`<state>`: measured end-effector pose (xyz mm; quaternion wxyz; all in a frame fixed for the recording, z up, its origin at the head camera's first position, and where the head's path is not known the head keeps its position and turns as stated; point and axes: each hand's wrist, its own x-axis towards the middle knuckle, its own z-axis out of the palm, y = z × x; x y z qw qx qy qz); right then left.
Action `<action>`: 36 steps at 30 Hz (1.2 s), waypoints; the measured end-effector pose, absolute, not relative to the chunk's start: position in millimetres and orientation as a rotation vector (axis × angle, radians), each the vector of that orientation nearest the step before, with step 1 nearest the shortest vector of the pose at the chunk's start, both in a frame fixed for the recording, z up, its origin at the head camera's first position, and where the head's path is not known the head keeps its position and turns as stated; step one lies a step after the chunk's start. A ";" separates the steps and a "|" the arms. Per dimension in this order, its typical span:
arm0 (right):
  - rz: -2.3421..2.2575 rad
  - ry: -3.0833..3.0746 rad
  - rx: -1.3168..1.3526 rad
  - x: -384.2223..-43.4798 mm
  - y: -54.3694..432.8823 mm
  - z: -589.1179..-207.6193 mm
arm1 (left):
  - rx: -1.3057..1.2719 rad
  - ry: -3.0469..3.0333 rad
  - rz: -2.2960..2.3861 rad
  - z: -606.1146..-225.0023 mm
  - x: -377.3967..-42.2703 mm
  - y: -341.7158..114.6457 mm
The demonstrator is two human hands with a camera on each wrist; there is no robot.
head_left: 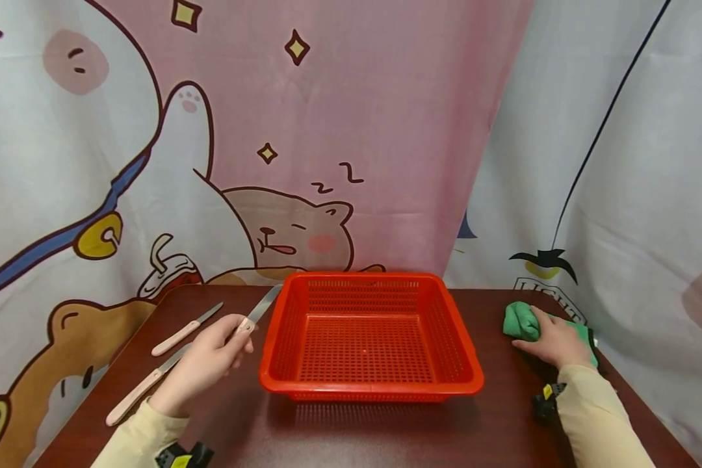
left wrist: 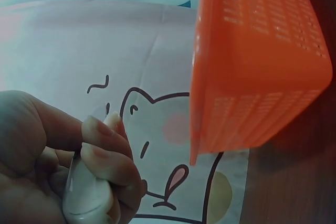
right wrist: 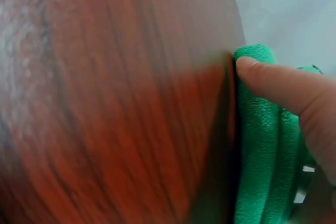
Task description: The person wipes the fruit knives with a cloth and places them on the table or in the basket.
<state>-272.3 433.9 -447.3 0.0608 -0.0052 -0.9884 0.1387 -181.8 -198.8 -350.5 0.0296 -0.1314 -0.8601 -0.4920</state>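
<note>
My left hand (head_left: 205,361) grips a knife (head_left: 266,303) by its pale handle, the blade pointing up and away beside the left rim of a red plastic basket (head_left: 374,388). In the left wrist view the fingers curl round the knife handle (left wrist: 86,190); its blade is hidden there. Two similar pale-handled knives, a smaller one (head_left: 177,338) and a longer one (head_left: 134,396), lie on the table left of that hand. At the table's right side my right hand (head_left: 556,341) holds a folded green towel (head_left: 519,320). The right wrist view shows the thumb pressed against the towel (right wrist: 257,150).
The red basket, with slotted walls and a perforated floor, stands mid-table near the back edge. A dark brown wooden table (head_left: 351,435) lies under everything. Cartoon-printed curtains (head_left: 409,130) hang behind it and along the sides.
</note>
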 end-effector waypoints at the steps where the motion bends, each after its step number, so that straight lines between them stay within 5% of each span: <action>1: 0.430 -2.995 -0.023 -272.3 434.7 -449.0 | -0.406 -2.652 -1.525 -350.1 -181.7 -197.3; 36: 0.343 -2.975 0.030 -257.4 419.2 -445.2 | -0.561 -2.662 -1.633 -342.0 -195.8 -139.4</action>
